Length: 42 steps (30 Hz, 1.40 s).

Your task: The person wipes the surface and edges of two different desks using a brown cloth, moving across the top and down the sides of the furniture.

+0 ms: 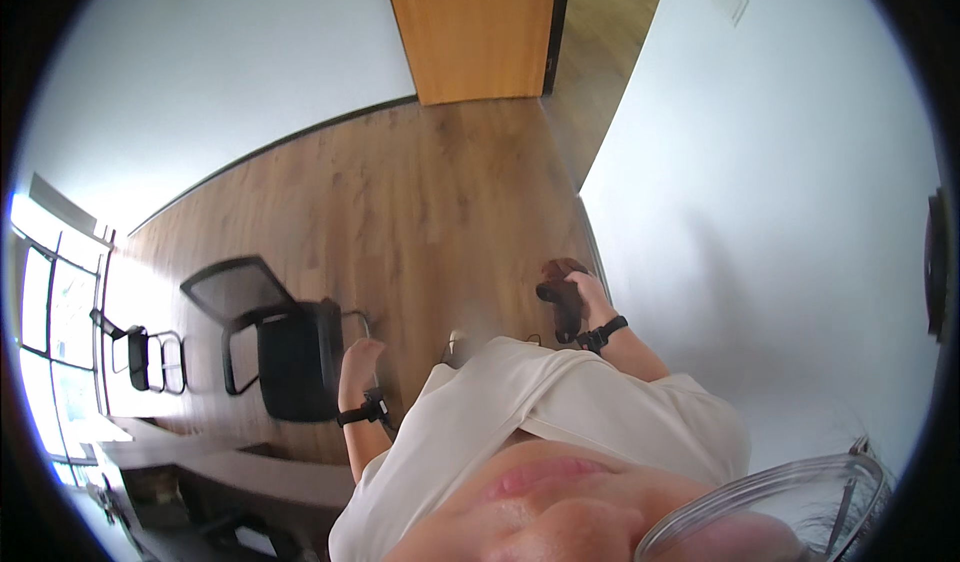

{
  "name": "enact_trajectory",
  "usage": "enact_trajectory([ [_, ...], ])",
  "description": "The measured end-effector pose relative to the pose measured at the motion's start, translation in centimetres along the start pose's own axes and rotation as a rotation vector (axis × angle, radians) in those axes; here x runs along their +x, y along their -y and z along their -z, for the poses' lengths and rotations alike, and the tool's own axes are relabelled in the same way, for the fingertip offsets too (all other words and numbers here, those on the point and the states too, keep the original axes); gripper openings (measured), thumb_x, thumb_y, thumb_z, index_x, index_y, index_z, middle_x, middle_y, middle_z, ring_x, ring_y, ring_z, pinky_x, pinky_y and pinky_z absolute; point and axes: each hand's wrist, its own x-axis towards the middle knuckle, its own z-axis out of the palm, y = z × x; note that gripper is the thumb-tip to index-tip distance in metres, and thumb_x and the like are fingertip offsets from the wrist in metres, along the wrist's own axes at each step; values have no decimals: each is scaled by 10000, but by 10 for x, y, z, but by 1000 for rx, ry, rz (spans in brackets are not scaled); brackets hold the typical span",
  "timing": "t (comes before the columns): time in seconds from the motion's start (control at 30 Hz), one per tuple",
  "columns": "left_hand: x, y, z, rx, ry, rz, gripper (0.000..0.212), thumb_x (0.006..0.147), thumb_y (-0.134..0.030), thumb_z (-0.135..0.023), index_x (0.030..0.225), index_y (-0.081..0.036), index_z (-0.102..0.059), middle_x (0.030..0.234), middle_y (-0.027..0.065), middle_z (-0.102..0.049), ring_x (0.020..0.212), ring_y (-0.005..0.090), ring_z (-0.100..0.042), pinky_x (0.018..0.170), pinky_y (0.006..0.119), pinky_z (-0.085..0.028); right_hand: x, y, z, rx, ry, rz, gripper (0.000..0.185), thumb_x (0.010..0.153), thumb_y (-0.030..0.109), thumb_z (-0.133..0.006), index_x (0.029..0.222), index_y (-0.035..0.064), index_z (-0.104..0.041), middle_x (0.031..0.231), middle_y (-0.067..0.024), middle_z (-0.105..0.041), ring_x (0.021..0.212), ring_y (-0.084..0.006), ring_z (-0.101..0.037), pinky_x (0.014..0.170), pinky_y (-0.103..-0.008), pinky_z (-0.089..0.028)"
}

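Note:
My right hand (591, 292) is closed around a dark brown object (566, 303) with reddish-brown parts, close to the white wall; its exact kind is unclear. A black strap with a small device circles that wrist. On the left side, my left hand (362, 359) hangs beside the metal-framed arm of a black mesh-backed chair (300, 359). Its fingers are blurred, and whether they touch the chair cannot be told. This wrist also bears a black strap with a device.
A wooden door (480, 29) stands at the top, beside an opening to more floor. The white wall (750, 187) runs along the right. A second chair (139, 355) is near the window at far left. A dark desk (247, 479) lies at lower left. Wood flooring (420, 202) stretches ahead.

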Motion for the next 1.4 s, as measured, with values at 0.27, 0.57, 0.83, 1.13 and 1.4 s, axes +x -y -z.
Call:
enact_trajectory([
  [0.27,235,-26,19,220,227,-175,195,831,-183,-587,940,-40,-664,859,147,-668,810,262,-633,722,348,-484,75,84,-41,263,-214,202,296,795,126,-498,1037,-40,-533,842,-167,-614,677,-296,-615,593,-379,-526],
  [0.57,440,-118,-74,700,501,-933,176,809,-144,-511,862,-70,-662,914,122,-650,845,301,-622,681,416,-492,188,156,-5,387,-516,381,302,789,113,-539,1047,-35,-597,924,-113,-631,806,-229,-601,721,-334,-483],
  [0.83,607,-296,-43,186,675,-469,263,865,-260,-546,962,-42,-656,944,151,-654,878,306,-604,798,358,-466,347,295,9,-460,-441,522,331,760,92,-576,1061,-39,-536,920,-143,-605,807,-266,-618,713,-375,-524],
  [1.13,827,-385,-47,177,571,-324,231,823,-251,-595,905,-51,-677,887,170,-661,845,288,-631,735,358,-477,453,453,-72,208,-460,537,368,742,35,-559,1102,-39,-540,996,-149,-607,858,-265,-616,755,-359,-530],
  [1.4,971,-530,-109,401,624,-538,204,798,-221,-587,828,-36,-669,827,201,-641,769,310,-628,671,391,-476,535,514,5,517,-634,438,368,725,15,-578,1090,-25,-563,964,-135,-624,863,-255,-617,760,-353,-521],
])
